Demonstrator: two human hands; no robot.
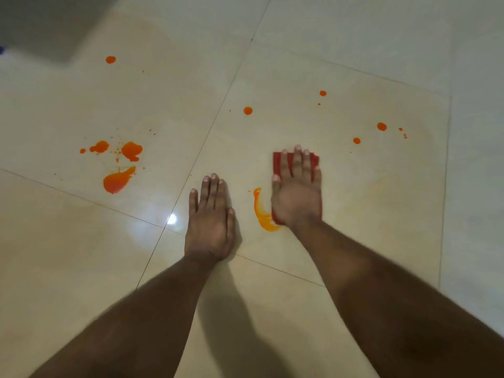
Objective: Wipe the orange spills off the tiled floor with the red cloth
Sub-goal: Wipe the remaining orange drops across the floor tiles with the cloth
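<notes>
Lying under right fingers point(297, 159): red cloth point(277, 165)

Red cloth point(277, 162) mostly hidden under right hand point(297, 195); both forearms cut off at bottom edge.

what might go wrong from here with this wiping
The orange smear beside the red cloth may spread thinner rather than lift. The right hand covers most of the cloth, so skin may touch the spill. The left hand, flat on the glossy tiled floor, might slip.
</notes>
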